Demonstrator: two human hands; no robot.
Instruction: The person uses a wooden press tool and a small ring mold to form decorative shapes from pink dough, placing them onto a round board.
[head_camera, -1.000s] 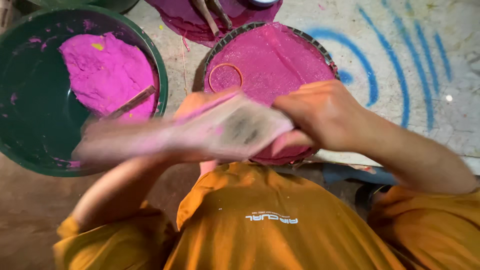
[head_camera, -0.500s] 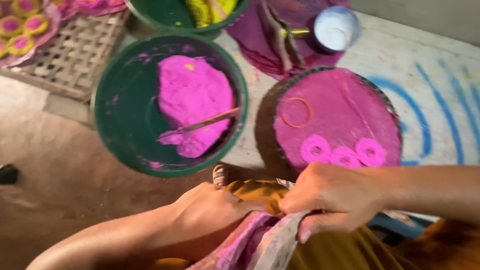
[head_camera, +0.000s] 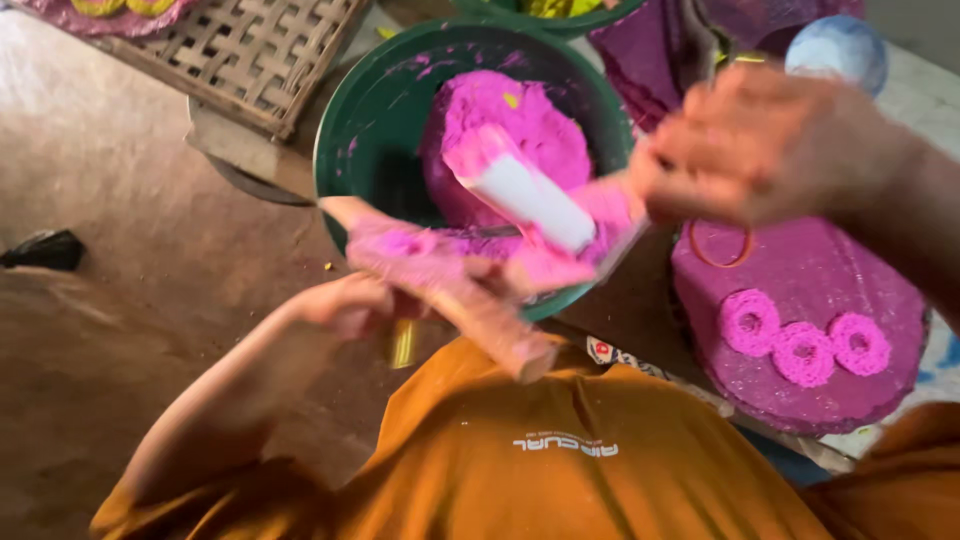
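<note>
Left hand (head_camera: 350, 305) closed on a flat wooden paddle (head_camera: 440, 285) smeared pink, blurred right hand (head_camera: 770, 140) pinching a dough-coated white sheet (head_camera: 530, 200), soft pink dough (head_camera: 510, 130) in round green basin (head_camera: 350, 150)

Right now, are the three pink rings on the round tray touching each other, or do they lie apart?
Touching. The head view shows the three pink rings in a row on the pink-covered round tray, each ring's edge meeting its neighbour's with no gap showing.
</note>
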